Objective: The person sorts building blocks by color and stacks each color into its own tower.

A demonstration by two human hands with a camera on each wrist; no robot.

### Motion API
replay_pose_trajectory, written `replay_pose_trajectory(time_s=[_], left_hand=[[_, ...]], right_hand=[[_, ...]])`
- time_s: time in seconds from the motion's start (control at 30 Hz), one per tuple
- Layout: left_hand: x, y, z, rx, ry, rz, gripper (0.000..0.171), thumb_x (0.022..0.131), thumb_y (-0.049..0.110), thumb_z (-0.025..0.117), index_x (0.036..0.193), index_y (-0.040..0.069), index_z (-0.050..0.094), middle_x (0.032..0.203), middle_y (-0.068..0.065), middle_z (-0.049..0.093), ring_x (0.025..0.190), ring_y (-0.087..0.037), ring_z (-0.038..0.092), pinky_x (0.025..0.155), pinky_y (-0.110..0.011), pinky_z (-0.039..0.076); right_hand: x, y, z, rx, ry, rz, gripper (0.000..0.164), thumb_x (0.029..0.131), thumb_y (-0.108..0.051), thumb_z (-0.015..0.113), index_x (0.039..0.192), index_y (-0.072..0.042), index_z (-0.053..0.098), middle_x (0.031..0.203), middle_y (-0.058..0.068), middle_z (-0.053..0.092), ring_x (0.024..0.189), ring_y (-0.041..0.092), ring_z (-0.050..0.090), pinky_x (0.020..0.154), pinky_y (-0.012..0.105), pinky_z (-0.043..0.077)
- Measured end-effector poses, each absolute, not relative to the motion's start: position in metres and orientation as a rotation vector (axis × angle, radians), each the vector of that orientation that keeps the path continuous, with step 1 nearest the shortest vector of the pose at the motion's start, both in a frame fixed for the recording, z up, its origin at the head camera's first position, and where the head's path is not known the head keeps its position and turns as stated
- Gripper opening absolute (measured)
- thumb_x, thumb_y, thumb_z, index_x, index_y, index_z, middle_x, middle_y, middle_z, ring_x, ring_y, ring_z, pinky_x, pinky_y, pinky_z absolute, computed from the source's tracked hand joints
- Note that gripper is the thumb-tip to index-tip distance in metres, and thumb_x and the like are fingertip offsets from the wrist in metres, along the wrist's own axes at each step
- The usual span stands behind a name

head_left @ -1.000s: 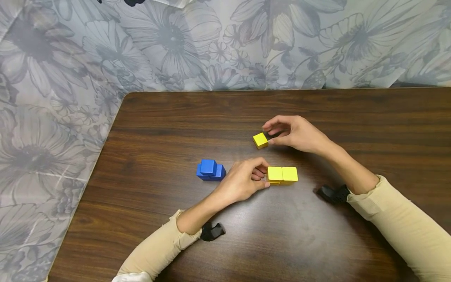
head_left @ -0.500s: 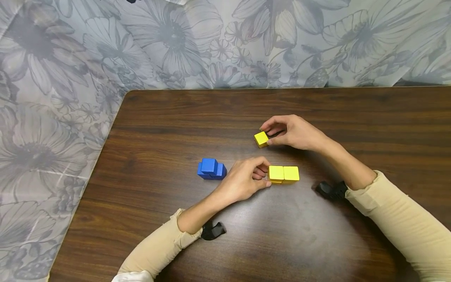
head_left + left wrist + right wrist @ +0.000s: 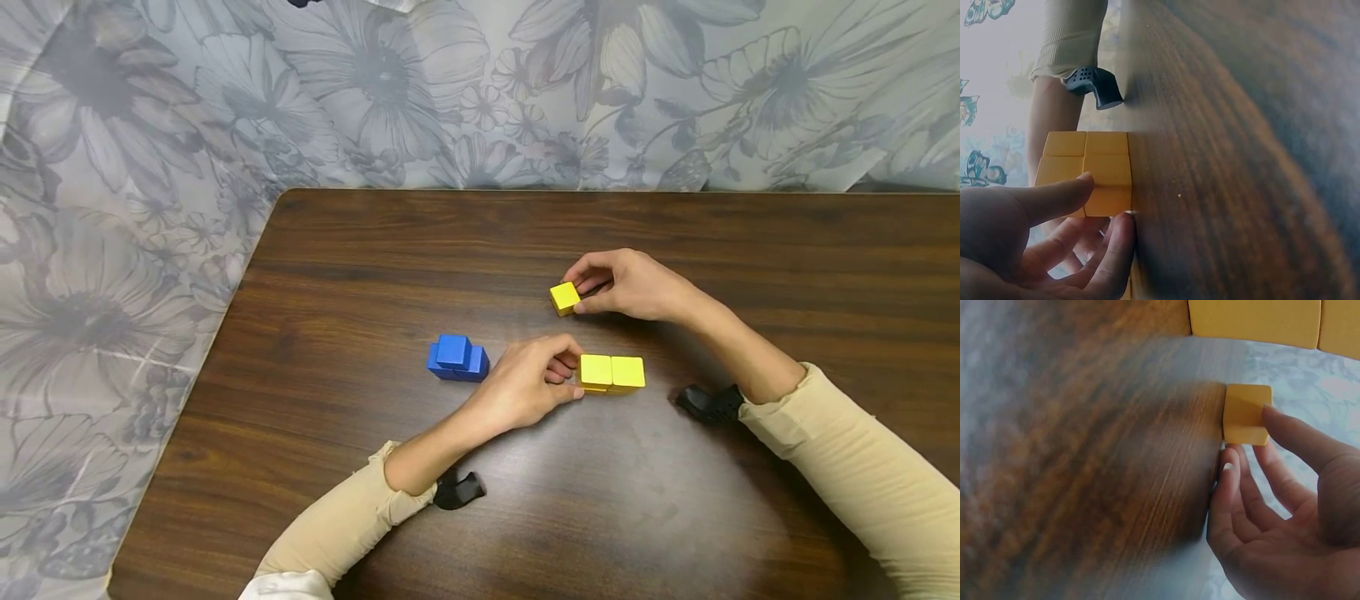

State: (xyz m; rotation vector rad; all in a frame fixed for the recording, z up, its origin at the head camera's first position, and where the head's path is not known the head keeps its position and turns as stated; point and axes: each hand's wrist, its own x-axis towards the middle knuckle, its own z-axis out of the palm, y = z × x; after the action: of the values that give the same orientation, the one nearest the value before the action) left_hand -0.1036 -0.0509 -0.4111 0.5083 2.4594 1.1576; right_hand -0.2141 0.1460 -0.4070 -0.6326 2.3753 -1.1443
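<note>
Yellow blocks [image 3: 612,372] stand stacked two high in two side-by-side columns on the wooden table [image 3: 360,275]. My left hand [image 3: 521,383] holds the left end of this stack, thumb on the near face and forefinger at the far one. In the left wrist view, the thumb lies across the seam of the stack [image 3: 1107,190], with a fingertip low by the table. Farther back, a single yellow cube [image 3: 565,298] is pinched by my right hand [image 3: 633,285] between thumb and fingers. The right wrist view shows that cube [image 3: 1246,412] right at the table surface.
Left of my left hand is a small group of blue blocks [image 3: 453,354], one raised on two others. A floral cloth [image 3: 465,92] hangs behind the table's far edge. Black wrist cameras [image 3: 459,490] jut from both cuffs.
My right fingers have drawn in on the single yellow cube and now pinch it; a gap showed at its far side before. My left hand stays at the stack. The whole view shifts slightly.
</note>
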Motion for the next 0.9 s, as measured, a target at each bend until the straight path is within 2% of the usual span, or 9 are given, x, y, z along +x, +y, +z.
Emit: replay_pose_trajectory(time_s=[0.27, 0.67, 0.9], left_hand=[[-0.102, -0.051, -0.411, 0.517, 2.463, 1.156, 0.028, 0.085, 0.012, 0.081, 0.109, 0.012, 0.068, 0.101, 0.002, 0.067, 0.087, -0.004, 0.063, 0.076, -0.013, 0.050], [-0.102, -0.048, -0.411, 0.520, 2.470, 1.160, 0.028, 0.084, 0.012, 0.081, 0.109, 0.013, 0.068, 0.101, 0.002, 0.067, 0.087, -0.004, 0.064, 0.076, -0.014, 0.051], [-0.101, -0.048, -0.410, 0.511, 2.461, 1.173, 0.027, 0.084, 0.011, 0.081, 0.108, 0.012, 0.068, 0.101, 0.002, 0.067, 0.087, -0.004, 0.064, 0.076, -0.014, 0.051]], right_hand=[[-0.211, 0.148, -0.407, -0.616, 2.402, -1.131, 0.028, 0.084, -0.014, 0.082, 0.108, -0.008, 0.070, 0.101, 0.006, 0.071, 0.098, 0.021, 0.068, 0.082, 0.027, 0.054], [-0.200, 0.160, -0.400, -0.545, 2.365, -1.283, 0.031, 0.083, -0.011, 0.082, 0.110, -0.005, 0.068, 0.106, 0.011, 0.071, 0.098, 0.022, 0.070, 0.077, 0.020, 0.054], [-0.190, 0.166, -0.394, -0.480, 2.397, -1.350, 0.029, 0.083, -0.010, 0.082, 0.108, -0.006, 0.067, 0.107, 0.009, 0.070, 0.093, 0.014, 0.070, 0.076, 0.022, 0.056]])
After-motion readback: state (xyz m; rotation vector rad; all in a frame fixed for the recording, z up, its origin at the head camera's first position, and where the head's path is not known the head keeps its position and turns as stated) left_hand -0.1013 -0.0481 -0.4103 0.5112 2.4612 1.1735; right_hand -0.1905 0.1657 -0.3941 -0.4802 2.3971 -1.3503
